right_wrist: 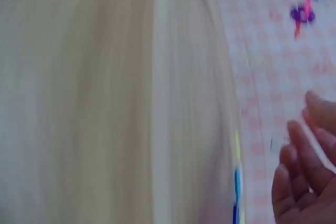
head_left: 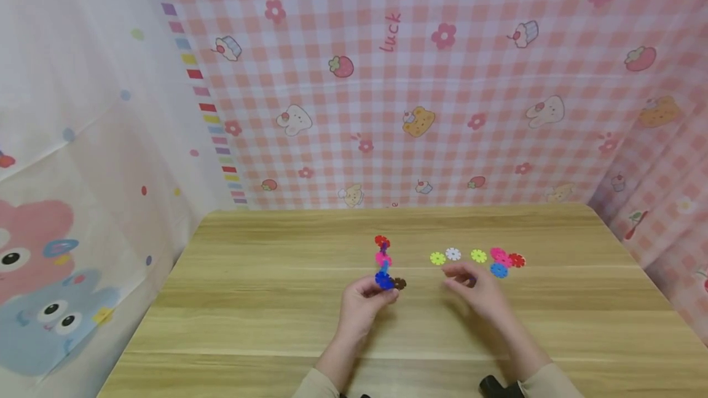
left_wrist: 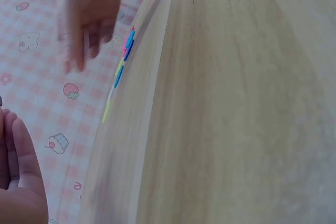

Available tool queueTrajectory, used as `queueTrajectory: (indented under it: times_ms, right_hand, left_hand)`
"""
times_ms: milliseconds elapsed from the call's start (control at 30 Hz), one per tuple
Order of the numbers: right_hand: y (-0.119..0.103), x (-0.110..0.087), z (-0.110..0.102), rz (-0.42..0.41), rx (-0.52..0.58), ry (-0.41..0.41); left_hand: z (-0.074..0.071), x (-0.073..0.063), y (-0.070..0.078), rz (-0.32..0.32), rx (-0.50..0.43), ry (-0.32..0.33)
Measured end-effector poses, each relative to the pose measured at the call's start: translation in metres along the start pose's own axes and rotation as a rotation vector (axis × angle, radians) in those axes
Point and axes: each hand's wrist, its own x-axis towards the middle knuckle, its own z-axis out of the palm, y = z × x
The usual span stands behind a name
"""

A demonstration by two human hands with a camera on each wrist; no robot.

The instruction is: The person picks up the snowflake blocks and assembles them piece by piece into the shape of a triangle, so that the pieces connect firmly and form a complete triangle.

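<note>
My left hand (head_left: 358, 313) pinches the near end of a chain of interlocking snowflake discs (head_left: 383, 279), raised above the table. From the fingers upward the chain runs dark blue, light blue, pink, purple and red, with a brown disc (head_left: 399, 284) at its near right side. My right hand (head_left: 482, 295) hovers close to the loose discs, thumb and fingers parted; the right wrist view shows nothing between its fingers (right_wrist: 300, 145). A dark blue disc (head_left: 472, 282) is partly hidden behind that hand. In the left wrist view only part of my left hand (left_wrist: 23, 177) appears.
Beyond my right hand lie loose discs: a yellow one (head_left: 437, 258), a white one (head_left: 453, 253), another yellow one (head_left: 478, 256), overlapping pink ones (head_left: 500, 257), a red one (head_left: 517, 260) and a blue one (head_left: 499, 270). A checked cloth (head_left: 354, 109) hangs behind the wooden table (head_left: 265, 300).
</note>
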Motion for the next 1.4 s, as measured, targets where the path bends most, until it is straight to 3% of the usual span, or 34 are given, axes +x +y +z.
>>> queueTrajectory:
  times_ms: [200, 333, 567, 900, 1167, 1400]
  right_hand:
    - [0.022, -0.001, -0.029, 0.090, -0.169, 0.029]
    - [0.030, -0.004, -0.038, 0.104, -0.229, 0.014]
    - [0.036, -0.004, -0.043, 0.071, -0.262, -0.018]
    - [0.045, -0.001, -0.042, 0.092, -0.331, -0.040]
    - [0.039, 0.000, -0.042, 0.167, -0.299, -0.099]
    - [0.027, -0.006, -0.031, 0.162, -0.227, -0.103]
  left_hand:
    - [-0.001, 0.000, 0.001, 0.011, -0.028, 0.002]
    - [-0.001, 0.000, 0.001, -0.004, -0.044, 0.004]
    - [0.000, 0.000, 0.002, -0.003, -0.061, 0.001]
    - [0.002, -0.001, 0.005, 0.005, -0.095, -0.027]
    - [0.003, -0.001, 0.005, 0.021, -0.106, -0.037]
    - [0.004, -0.001, 0.005, 0.020, -0.104, -0.024]
